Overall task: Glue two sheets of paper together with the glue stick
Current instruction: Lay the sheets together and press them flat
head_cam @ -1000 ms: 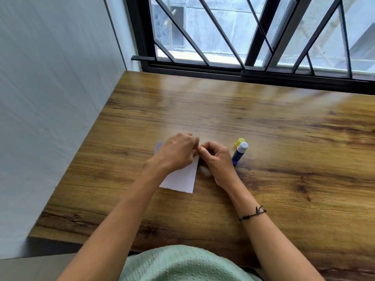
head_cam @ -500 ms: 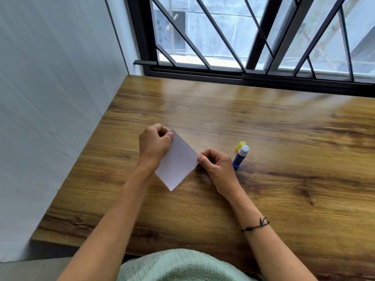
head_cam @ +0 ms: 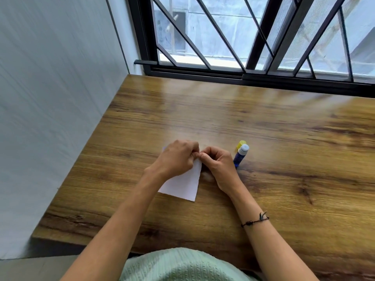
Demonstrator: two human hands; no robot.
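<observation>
Now the left hand [head_cam: 176, 157] has come back in from the far corner of the paper [head_cam: 183, 184], where it was half a second ago, and meets the right hand [head_cam: 218, 164] at the paper's right-hand corner. Both hands have their fingers curled, and their fingertips touch there, pinching the white paper between them. The paper has turned with them: it lies low over the tabletop [head_cam: 263, 128], its near corner pointing toward the person. Judging by this, the hands are working along the edges, pressing the sheets together after gluing, so the task looks close to done.

Counted: two hands, both on the paper. One white piece of paper can be seen; whether it is two sheets stacked cannot be told, though a faint bluish edge peeks out past the left knuckles. One glue stick [head_cam: 240, 156], blue with a pale tip, lies on the tabletop just beside the right hand, untouched. One yellow cap [head_cam: 241, 143] sits right behind it.
</observation>
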